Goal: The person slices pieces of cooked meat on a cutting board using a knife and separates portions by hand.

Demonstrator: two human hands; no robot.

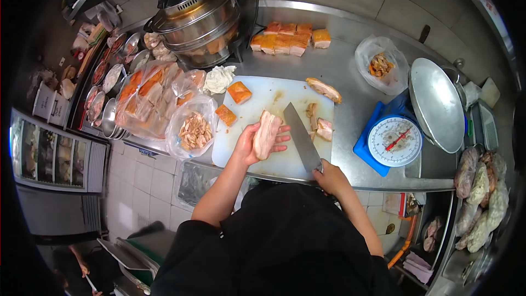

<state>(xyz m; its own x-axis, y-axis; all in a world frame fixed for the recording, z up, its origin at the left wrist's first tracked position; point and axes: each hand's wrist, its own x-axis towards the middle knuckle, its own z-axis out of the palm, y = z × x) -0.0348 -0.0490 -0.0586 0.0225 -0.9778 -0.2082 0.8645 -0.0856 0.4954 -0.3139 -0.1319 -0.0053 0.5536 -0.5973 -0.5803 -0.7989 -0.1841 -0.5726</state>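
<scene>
Left hand [249,145] cradles a pork-belly slab [267,136] over the cutting board's [230,148] middle, right hand [332,178] gripping the cleaver [303,142] at three o'clock; meat probably soft, greasy, fairly weighty, best held by both long sides.

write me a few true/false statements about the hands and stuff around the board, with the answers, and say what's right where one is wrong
1. The left hand holds a piece of meat. True.
2. The right hand holds a spoon. False: it holds a large knife.
3. The dial scale stands left of the cutting board. False: it stands to the right.
4. Browned meat blocks lie beyond the cutting board. True.
</scene>
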